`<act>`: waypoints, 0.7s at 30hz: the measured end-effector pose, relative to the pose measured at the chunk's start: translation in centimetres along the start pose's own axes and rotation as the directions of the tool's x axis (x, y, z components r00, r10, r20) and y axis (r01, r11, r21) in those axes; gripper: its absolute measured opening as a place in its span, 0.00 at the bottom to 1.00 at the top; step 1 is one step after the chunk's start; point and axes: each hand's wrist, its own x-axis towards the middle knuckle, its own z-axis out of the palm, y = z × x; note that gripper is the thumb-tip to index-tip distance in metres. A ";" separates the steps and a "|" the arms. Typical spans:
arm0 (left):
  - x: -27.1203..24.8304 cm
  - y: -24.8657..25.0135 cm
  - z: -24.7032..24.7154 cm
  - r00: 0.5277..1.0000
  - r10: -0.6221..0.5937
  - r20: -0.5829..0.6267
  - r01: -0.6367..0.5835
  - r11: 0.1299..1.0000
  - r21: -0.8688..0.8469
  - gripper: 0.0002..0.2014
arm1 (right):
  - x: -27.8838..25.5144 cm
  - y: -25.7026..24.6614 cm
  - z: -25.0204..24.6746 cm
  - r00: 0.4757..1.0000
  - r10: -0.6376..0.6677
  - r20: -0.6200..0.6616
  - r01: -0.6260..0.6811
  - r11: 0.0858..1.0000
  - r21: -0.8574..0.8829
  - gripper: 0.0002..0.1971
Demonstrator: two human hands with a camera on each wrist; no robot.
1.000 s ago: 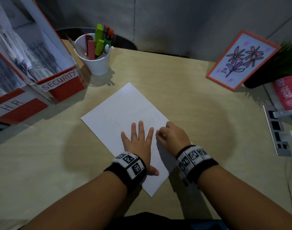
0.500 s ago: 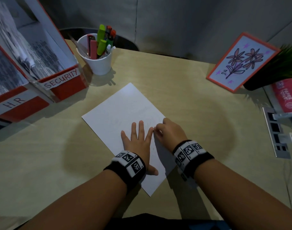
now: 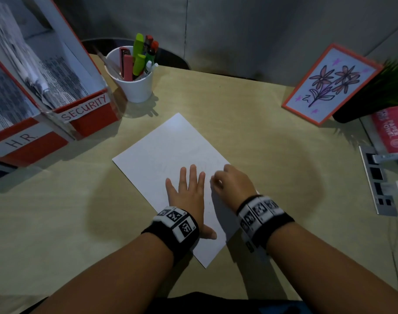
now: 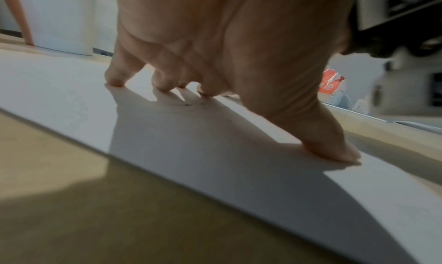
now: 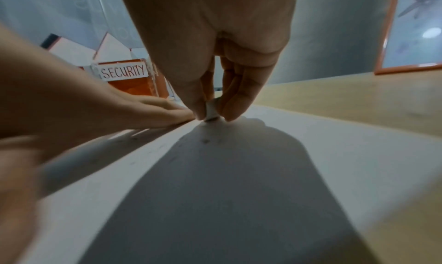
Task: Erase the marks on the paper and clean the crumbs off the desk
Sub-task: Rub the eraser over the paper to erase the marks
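One sheet of paper (image 3: 171, 155) lies mid-frame on the desk (image 3: 261, 132), its long axis running upper left to lower right. Left hand (image 3: 189, 191) presses flat, fingers spread; right hand (image 3: 233, 183) pinches an eraser (image 5: 211, 110) upright against it.

A pale wood table (image 3: 250, 123) carries everything here. A white sheet of paper (image 3: 168, 150) lies flat on it, turned at an angle, and serves as the landmark. Beyond the paper's far corner stands a white cup (image 3: 134, 85) filled with markers and pens. To the far left of the paper sit two red and white file boxes, one labelled SECURITY (image 3: 89, 109), the other H.R. (image 3: 21, 143) just beside it. To the far right of the paper a framed flower drawing (image 3: 331, 85) leans upright, with a dark plant pot (image 3: 347, 114) behind it. Right of the paper, at the table's edge, a grey power strip (image 3: 377, 184) lies beside a pink paper-towel pack (image 3: 390, 130). Small dark crumbs (image 4: 191, 104) dot the paper.
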 end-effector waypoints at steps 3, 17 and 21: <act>0.0 -0.1 0.1 1.000 0.004 -0.014 -0.004 1.000 0.000 0.76 | -3.1 0.2 0.6 0.999 0.002 0.037 -0.002 1.000 -0.005 0.12; 0.0 -0.2 0.1 1.000 0.015 -0.013 -0.015 1.000 -0.013 0.75 | -5.9 0.0 1.2 0.998 0.045 0.044 -0.048 0.998 0.049 0.12; -0.1 -0.2 0.1 1.000 0.021 -0.016 -0.022 1.000 -0.022 0.76 | -2.3 0.3 0.9 1.000 0.017 0.018 -0.017 1.000 -0.017 0.12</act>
